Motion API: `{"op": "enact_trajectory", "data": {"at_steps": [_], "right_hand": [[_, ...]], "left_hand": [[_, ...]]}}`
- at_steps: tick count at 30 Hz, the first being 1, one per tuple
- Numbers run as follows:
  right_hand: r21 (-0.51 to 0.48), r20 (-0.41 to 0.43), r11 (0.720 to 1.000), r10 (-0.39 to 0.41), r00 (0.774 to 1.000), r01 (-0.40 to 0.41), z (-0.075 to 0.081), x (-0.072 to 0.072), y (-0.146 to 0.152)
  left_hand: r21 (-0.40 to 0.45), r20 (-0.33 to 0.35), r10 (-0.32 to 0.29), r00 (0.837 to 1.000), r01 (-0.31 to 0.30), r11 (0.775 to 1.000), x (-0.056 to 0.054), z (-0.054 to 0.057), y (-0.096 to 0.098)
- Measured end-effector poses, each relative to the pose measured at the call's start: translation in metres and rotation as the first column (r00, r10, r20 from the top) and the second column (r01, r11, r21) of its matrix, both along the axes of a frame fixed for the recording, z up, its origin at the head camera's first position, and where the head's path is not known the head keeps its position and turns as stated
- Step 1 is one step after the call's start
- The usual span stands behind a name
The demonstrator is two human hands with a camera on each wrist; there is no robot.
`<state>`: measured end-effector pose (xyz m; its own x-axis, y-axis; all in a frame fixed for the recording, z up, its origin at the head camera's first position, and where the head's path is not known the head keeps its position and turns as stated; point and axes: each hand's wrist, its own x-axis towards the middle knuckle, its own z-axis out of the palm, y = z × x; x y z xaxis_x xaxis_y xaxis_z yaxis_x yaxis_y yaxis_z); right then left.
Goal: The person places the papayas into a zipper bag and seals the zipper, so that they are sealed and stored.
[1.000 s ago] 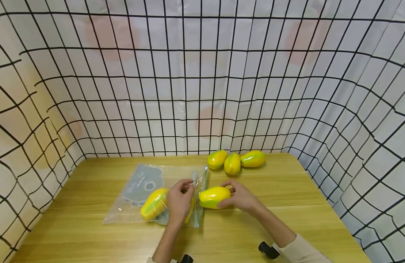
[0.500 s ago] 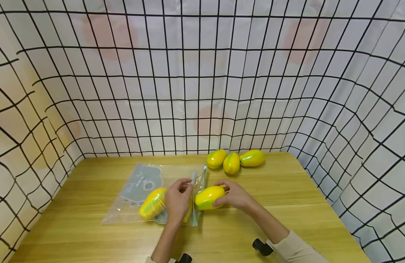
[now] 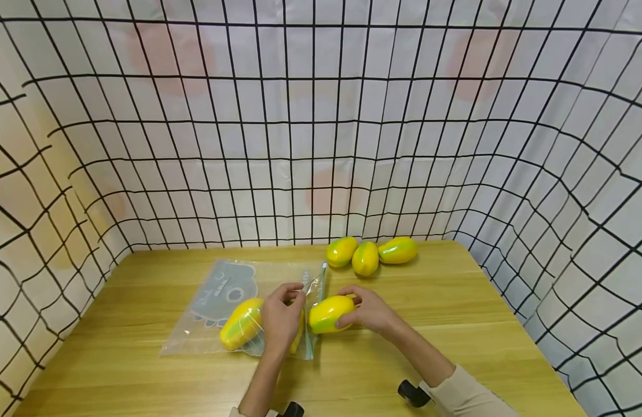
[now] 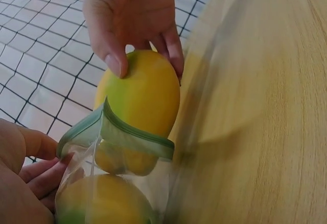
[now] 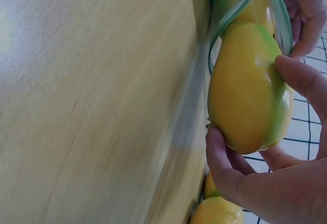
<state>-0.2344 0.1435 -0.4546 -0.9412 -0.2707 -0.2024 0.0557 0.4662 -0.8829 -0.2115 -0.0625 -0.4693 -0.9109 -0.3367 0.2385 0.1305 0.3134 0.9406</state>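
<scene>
My right hand [image 3: 370,313] grips a yellow papaya with a green streak [image 3: 331,315] by its outer end, thumb and fingers on opposite sides. The papaya's front end sits within the mouth of a clear zip bag [image 3: 224,295], past the green zip strip [image 4: 138,138] in the left wrist view. My left hand [image 3: 283,315] pinches the bag's upper layer near that mouth and holds it raised. Inside the bag lie one papaya [image 3: 241,325] at the left and another [image 4: 104,198] just behind the mouth, largely hidden by my left hand in the head view.
Three more papayas [image 3: 365,259] are grouped at the back of the wooden table [image 3: 435,324], right of the bag. Black wire mesh [image 3: 300,133] with pale cloth behind it encloses the back and both sides.
My right hand has moved left with the papaya, bringing its front end into the bag's mouth, and has slowed in the last half second. My left hand keeps its hold on the bag.
</scene>
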Motion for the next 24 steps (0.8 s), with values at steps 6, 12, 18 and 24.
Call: {"op": "enact_trajectory", "data": {"at_steps": [6, 12, 18, 24], "right_hand": [[0.006, -0.007, 1.000, -0.003, 1.000, 0.003, -0.0029, -0.0003, -0.0035], [-0.008, -0.007, 1.000, 0.018, 1.000, -0.018, -0.0046, 0.0017, -0.0066], [-0.012, -0.006, 0.999, 0.040, 0.999, -0.040, -0.0058, 0.0034, -0.0099], [-0.005, -0.006, 0.999, 0.054, 0.999, -0.054, -0.0077, 0.0032, -0.0105]], "left_hand": [[0.000, 0.006, -0.002, 1.000, 0.002, 1.000, -0.0010, 0.0007, 0.0004], [0.009, 0.019, -0.009, 1.000, 0.009, 1.000, 0.0001, 0.0033, -0.0001], [0.033, 0.027, -0.019, 0.999, 0.018, 0.999, 0.0007, 0.0038, -0.0005], [0.046, 0.025, -0.032, 0.999, 0.031, 0.998, 0.0014, 0.0045, -0.0009]]}}
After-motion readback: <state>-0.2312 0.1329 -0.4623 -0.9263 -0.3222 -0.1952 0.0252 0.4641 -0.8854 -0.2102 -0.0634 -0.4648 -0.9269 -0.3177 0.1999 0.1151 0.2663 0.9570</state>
